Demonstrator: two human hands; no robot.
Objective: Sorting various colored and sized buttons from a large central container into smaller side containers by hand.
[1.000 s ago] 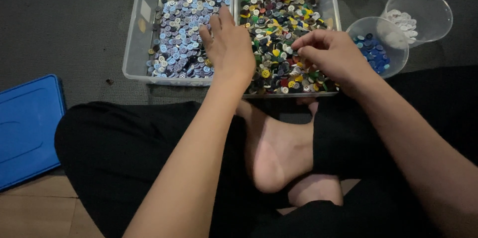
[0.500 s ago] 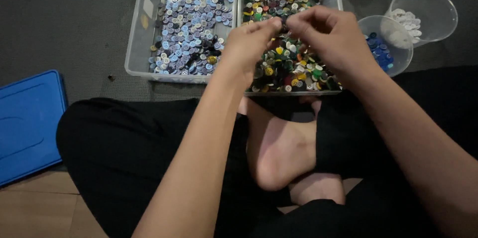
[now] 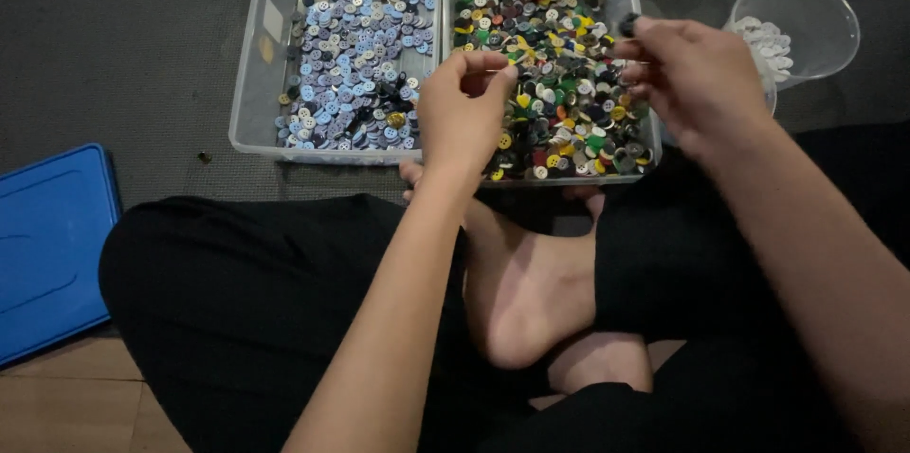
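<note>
— Where is this?
— On a dark grey carpet. The mixed-button bin sits below both hands.
— Hands?
— The right hand pinches a dark button; the left hand is curled, its contents hidden.

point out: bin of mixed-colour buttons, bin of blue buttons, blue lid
bin of mixed-colour buttons (image 3: 641,45): head view, right wall.
bin of blue buttons (image 3: 258,83): head view, left wall.
blue lid (image 3: 47,244): head view, flat top.

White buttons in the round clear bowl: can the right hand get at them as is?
Probably yes. The right hand hovers just left of the bowl, whose top is open, with nothing between them.
</note>
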